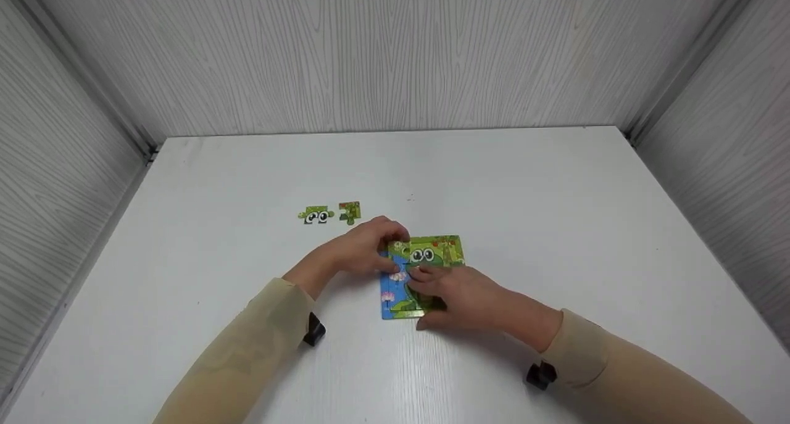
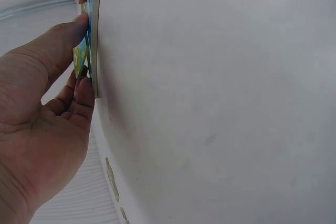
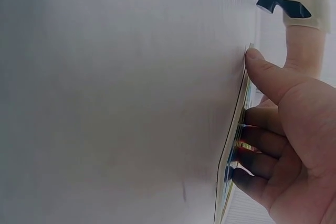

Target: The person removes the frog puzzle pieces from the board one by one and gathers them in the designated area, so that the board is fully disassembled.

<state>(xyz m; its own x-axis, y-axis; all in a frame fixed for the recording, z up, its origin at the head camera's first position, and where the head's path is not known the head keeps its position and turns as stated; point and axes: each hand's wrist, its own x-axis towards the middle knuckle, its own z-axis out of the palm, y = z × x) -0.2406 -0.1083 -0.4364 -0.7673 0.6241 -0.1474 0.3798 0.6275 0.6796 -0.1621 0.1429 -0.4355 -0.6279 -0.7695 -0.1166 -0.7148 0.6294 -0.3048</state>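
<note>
A square jigsaw board printed with a green cartoon animal lies on the table. At its far left corner my left hand pinches a green puzzle piece between thumb and fingers; the left wrist view shows the piece tilted up from the board. My right hand rests on the right part of the board, fingertips on the picture and thumb at the near edge. It covers much of the picture's lower right.
Two loose puzzle pieces lie beyond my left hand: one with printed eyes and a green and red one. The white table is bounded by wood-grain panels at the back and sides.
</note>
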